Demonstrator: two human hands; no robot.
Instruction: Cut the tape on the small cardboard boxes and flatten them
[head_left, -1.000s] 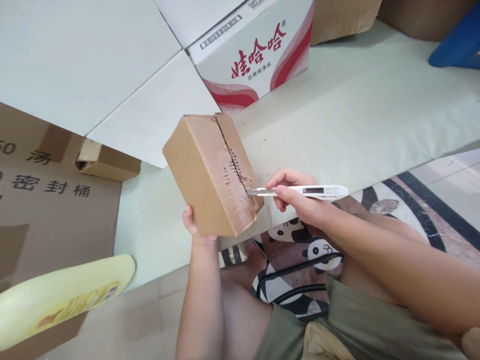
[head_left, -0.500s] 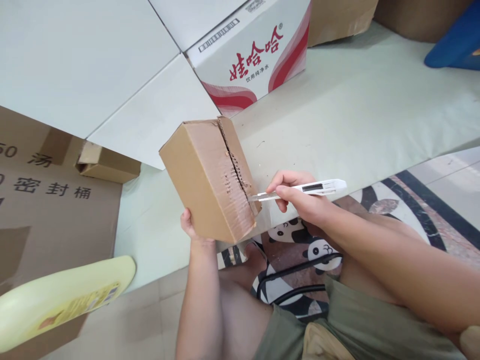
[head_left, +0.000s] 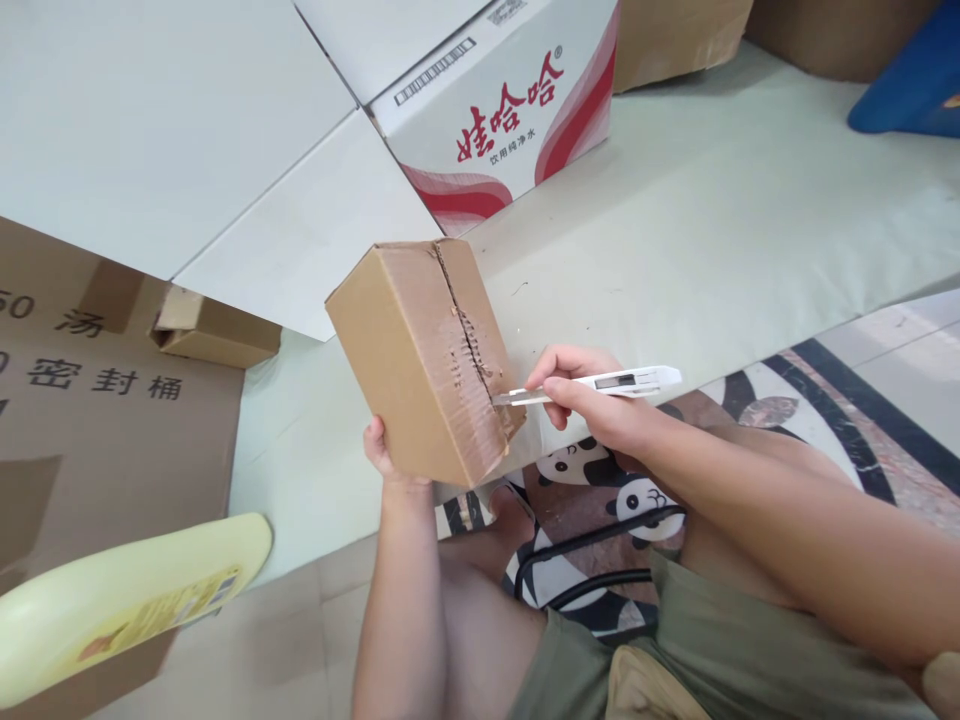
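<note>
A small brown cardboard box (head_left: 409, 350) is held tilted above my lap, its taped, torn seam facing right. My left hand (head_left: 382, 455) grips it from underneath, mostly hidden behind the box with only the thumb side showing. My right hand (head_left: 589, 395) is closed on a white utility knife (head_left: 600, 385). The knife's blade tip touches the box seam at the lower right edge.
A white carton with red print (head_left: 495, 110) stands behind. Flattened white cardboard (head_left: 172, 130) and brown printed cardboard (head_left: 97, 390) lie at left, with a small brown box (head_left: 214, 325). A pale yellow bottle (head_left: 120, 595) is at lower left. A blue object (head_left: 911, 85) sits far right.
The box has shifted slightly and its far flaps have closed flatter. The knife has tilted a little, blade still at the seam's lower end.
</note>
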